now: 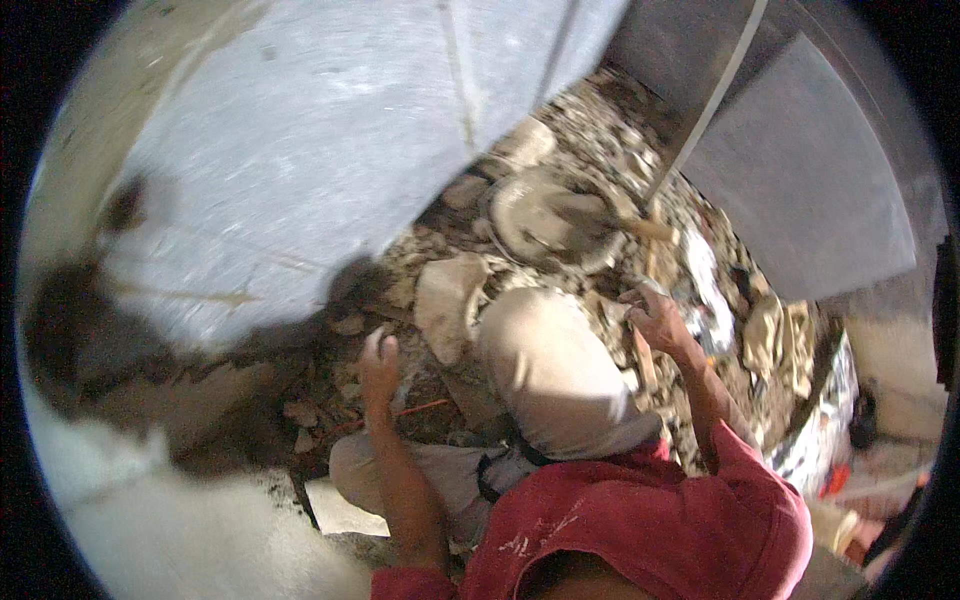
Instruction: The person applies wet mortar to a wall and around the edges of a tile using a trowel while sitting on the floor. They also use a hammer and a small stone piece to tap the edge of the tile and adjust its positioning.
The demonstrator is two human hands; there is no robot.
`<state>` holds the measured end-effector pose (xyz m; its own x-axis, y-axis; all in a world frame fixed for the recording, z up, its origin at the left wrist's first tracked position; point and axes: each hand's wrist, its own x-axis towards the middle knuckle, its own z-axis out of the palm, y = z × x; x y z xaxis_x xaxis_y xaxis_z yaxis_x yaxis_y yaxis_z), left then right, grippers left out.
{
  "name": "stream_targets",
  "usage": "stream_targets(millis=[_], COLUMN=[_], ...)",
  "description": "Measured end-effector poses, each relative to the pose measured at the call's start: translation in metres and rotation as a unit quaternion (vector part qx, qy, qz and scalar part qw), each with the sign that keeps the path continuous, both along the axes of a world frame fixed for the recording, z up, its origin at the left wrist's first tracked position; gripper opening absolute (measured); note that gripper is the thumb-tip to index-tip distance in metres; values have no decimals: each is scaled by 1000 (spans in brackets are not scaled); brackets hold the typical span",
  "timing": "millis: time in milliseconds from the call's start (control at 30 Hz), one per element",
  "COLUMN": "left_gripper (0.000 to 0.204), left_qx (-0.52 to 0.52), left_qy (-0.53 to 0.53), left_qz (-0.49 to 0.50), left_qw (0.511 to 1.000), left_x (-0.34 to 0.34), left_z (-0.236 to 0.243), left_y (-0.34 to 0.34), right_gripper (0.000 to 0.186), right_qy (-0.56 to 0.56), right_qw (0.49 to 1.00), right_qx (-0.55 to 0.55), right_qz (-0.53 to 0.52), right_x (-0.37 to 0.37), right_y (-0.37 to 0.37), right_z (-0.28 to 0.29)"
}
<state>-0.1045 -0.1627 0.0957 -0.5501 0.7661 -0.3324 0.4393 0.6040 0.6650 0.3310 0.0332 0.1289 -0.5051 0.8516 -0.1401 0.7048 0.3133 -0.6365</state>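
Observation:
My left hand (pixel 378 370) is raised beside my bent knee, near the foot of the large pale-grey wall surface (pixel 290 130). Its fingers are loosely bent and a little apart, with nothing visible in them. On the other side of the knee, my right hand (pixel 660 320) hovers over the rubble, fingers apart and slightly blurred; I see nothing held. Just below it lies a wooden piece like a handle (pixel 643 360). Ahead of the knee sits a round basin (pixel 515 225) with grey, mortar-like stuff. A trowel (pixel 648 230) with a wooden handle rests across it.
Broken stones and rubble cover the ground. A large pale stone (pixel 448 305) lies left of the basin. A thin pole (pixel 715 100) leans near a grey panel (pixel 800 180) at the right. Dirty gloves (pixel 765 335) and crumpled shiny sheeting (pixel 825 400) lie to the right.

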Motion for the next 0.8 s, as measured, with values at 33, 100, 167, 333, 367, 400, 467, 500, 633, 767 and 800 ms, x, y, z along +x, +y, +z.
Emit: stream_targets(millis=[33,100,167,333,367,400,467,500,633,767,800], left_gripper=[51,50,50,51,52,52,52,52,52,52,52], left_qx=[-14,-25,5,-94,-151,-133,-52,-54,-55,-45,-46], left_qy=[-6,-18,-11,10,44,56,30,37,26,38,40], left_qz=[21,29,4,-24,-40,-28,-30,-15,-38,-61,-63], left_qw=[1000,999,1000,995,987,989,998,998,997,996,996], left_x=[3,3,-3,11,17,13,1,-3,5,16,17], left_z=[11,9,-1,7,17,15,-15,-20,-14,3,2], left_y=[0,6,0,9,18,22,0,-6,0,6,7], right_gripper=[39,35,32,27,29,31,33,33,31,33,34], right_qy=[-84,-166,-186,-356,-335,-308,-385,-378,-285,-5,66], right_qw=[995,980,970,916,927,936,895,901,957,981,974], right_qx=[-38,-38,-62,-141,-95,-42,-5,-3,-52,-194,-217], right_qz=[-47,-105,-144,-121,-141,-162,-224,-211,23,24,22], right_x=[13,42,58,82,94,102,72,59,26,-82,-98], right_y=[-12,-22,-25,-48,-63,-70,-78,-70,-47,13,22], right_z=[-7,-37,-71,-174,-196,-215,-207,-193,-163,-20,-7])
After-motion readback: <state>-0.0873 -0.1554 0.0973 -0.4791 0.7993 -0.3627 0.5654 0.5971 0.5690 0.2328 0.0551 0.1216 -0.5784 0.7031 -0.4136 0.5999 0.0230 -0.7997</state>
